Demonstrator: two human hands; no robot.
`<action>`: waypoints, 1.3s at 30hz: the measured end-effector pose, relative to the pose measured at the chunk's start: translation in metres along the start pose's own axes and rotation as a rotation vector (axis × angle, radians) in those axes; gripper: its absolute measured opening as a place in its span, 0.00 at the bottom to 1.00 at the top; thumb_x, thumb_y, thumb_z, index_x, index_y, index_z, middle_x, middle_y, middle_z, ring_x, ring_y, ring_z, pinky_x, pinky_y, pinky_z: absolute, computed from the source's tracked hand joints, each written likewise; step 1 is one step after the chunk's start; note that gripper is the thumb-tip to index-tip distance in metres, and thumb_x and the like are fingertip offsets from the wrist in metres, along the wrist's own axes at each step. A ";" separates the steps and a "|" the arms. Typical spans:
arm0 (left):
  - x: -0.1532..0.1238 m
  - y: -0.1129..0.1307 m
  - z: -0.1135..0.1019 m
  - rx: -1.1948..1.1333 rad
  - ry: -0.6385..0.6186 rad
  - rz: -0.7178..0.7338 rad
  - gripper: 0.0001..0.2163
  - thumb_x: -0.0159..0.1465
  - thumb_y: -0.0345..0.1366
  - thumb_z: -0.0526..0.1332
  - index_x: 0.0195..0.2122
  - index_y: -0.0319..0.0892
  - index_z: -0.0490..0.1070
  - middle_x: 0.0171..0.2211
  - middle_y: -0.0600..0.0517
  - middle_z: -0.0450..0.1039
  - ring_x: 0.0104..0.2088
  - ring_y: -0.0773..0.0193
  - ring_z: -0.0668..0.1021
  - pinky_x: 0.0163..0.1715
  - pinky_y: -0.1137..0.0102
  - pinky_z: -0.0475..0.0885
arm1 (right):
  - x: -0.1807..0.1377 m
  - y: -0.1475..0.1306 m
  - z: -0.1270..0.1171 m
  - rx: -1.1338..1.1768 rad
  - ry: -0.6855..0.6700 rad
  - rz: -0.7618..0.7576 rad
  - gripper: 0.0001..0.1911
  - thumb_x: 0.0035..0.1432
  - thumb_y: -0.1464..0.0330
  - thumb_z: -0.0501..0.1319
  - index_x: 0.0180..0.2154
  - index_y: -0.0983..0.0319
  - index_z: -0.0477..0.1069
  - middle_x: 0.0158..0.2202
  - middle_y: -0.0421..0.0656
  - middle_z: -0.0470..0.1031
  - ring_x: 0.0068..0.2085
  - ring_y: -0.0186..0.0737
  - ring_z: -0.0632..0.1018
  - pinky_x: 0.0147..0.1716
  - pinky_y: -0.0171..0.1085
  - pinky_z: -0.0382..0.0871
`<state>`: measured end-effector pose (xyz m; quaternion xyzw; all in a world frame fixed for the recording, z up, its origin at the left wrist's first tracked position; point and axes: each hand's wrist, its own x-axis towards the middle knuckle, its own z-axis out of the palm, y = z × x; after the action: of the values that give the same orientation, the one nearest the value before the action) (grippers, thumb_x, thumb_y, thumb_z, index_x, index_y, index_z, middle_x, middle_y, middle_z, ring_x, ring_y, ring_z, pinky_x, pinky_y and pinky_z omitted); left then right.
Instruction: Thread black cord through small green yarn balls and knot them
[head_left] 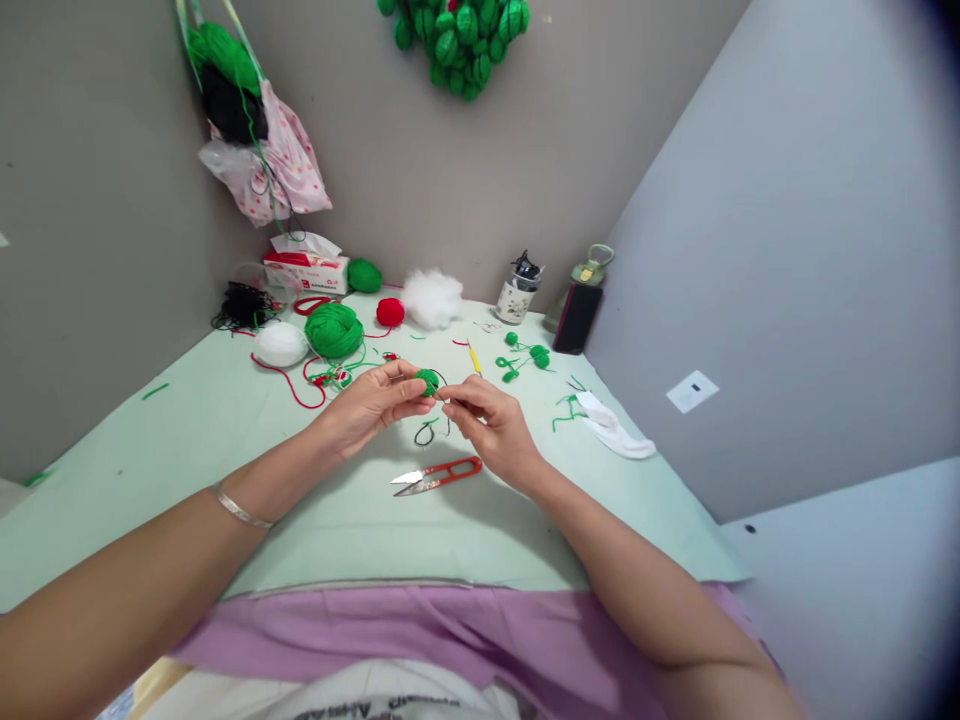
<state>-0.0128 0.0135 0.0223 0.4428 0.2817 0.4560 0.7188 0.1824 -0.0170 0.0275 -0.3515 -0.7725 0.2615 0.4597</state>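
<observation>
My left hand (379, 400) is closed around a small green crocheted piece (428, 381), holding it above the table between thumb and fingers. Close against it, my right hand (491, 425) pinches what looks like a thin needle (441, 396), mostly covered by the fingertips. A black thread loops from the green piece toward the right fingers and hangs below them. On the table just under the hands lies a pair of orange-handled thread snips (439, 477), blades pointing left. A yellow crochet hook (474, 358) is behind the right hand.
Behind the left hand are a green yarn ball (334, 330), white yarn (280, 344), red yarn (390, 313) and white stuffing (433, 298). Small green crocheted pieces (539, 355), a jar (517, 298), a phone (577, 318) and white fabric (619, 430) are at right.
</observation>
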 end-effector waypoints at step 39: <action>-0.001 -0.009 0.008 0.412 0.039 0.167 0.14 0.51 0.40 0.71 0.32 0.39 0.70 0.31 0.53 0.75 0.31 0.64 0.79 0.38 0.66 0.76 | 0.009 -0.009 0.001 0.500 -0.002 0.425 0.12 0.52 0.64 0.67 0.35 0.62 0.67 0.27 0.36 0.71 0.27 0.32 0.77 0.30 0.37 0.77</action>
<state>-0.0030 0.0076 0.0175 0.5931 0.3450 0.4553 0.5674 0.1755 -0.0157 0.0384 -0.3808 -0.5941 0.5334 0.4663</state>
